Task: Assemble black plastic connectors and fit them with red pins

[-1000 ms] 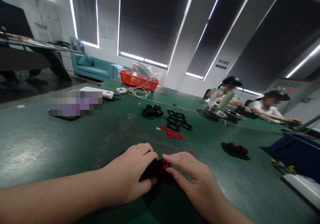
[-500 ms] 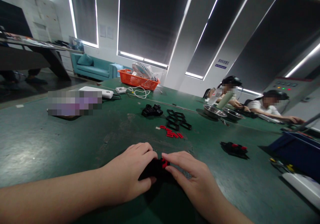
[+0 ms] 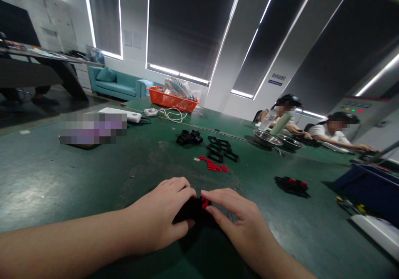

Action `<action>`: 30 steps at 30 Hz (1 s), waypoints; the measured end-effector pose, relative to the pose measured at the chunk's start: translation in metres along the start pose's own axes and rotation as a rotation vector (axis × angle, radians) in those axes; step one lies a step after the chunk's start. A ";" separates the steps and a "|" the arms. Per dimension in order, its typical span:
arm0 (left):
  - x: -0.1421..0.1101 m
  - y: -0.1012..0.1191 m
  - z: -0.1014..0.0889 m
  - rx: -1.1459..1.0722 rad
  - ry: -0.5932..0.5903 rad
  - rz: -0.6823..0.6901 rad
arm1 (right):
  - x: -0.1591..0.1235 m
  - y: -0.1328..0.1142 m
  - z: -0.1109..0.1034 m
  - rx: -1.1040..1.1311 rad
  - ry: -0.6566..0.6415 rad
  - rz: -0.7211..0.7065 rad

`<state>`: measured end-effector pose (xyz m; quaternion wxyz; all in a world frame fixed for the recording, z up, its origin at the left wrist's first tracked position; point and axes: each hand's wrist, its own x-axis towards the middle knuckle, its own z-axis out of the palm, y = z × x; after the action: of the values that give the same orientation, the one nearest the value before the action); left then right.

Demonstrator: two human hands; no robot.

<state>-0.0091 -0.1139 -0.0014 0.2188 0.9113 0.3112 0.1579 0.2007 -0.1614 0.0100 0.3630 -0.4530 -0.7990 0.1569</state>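
Observation:
My left hand (image 3: 170, 212) is closed around a black part (image 3: 189, 211) low over the green table, its fingers over the top and the thumb below. At the right end of that part sits a small red piece (image 3: 205, 203). The thumb and fingertips of my right hand (image 3: 235, 216) pinch this red piece against the black part. Much of the black part is hidden by my left fingers and shadow. Beyond my hands lie several loose red rings (image 3: 215, 166), several black rectangular frames (image 3: 218, 149) and a cluster of black parts (image 3: 189, 137).
To the right lies a black part with red pieces (image 3: 293, 186), near a blue bin (image 3: 370, 187). Steel bowls (image 3: 267, 139), a green bottle (image 3: 280, 125) and two people stand or sit farther right. An orange basket (image 3: 173, 100) and a white power bank (image 3: 121, 114) are at the back.
Almost nothing differs. Both my hands keep their place on the black part and the red piece; a person's hand at far right has shifted slightly.

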 end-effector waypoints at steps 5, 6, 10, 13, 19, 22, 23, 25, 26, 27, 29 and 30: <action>0.000 -0.001 0.001 0.011 0.005 0.004 | 0.001 -0.001 0.000 -0.003 -0.002 0.016; 0.000 -0.001 0.001 0.011 0.006 0.004 | 0.001 -0.002 0.000 -0.003 -0.003 0.019; 0.000 0.000 0.001 0.005 0.002 -0.002 | 0.002 -0.002 0.000 -0.007 -0.007 0.023; 0.001 0.001 0.000 0.004 0.001 -0.010 | 0.002 -0.001 0.000 -0.008 -0.007 0.024; 0.000 0.001 0.000 0.001 0.001 -0.017 | 0.000 0.001 0.001 -0.011 -0.007 0.026; -0.001 0.001 0.000 0.002 0.001 -0.014 | 0.000 0.000 0.001 -0.011 -0.006 0.019; -0.001 0.001 0.000 0.002 0.001 -0.015 | 0.001 -0.001 0.001 -0.011 -0.006 0.017; -0.001 0.002 0.000 0.004 0.001 -0.020 | 0.001 -0.001 0.001 -0.013 -0.003 0.013; 0.000 0.002 0.000 0.005 0.000 -0.023 | 0.002 -0.001 0.001 -0.014 -0.001 0.013; 0.000 0.002 0.000 0.006 -0.001 -0.027 | 0.002 -0.002 0.001 -0.016 -0.001 0.013; 0.001 0.002 -0.001 0.004 -0.002 -0.026 | 0.002 -0.002 0.001 -0.019 -0.002 0.016; 0.001 0.002 -0.001 0.003 -0.002 -0.025 | 0.002 -0.001 0.001 -0.020 -0.003 0.017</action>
<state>-0.0076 -0.1144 0.0003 0.2197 0.9078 0.3225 0.1536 0.1984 -0.1604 0.0110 0.3560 -0.4629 -0.7972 0.1528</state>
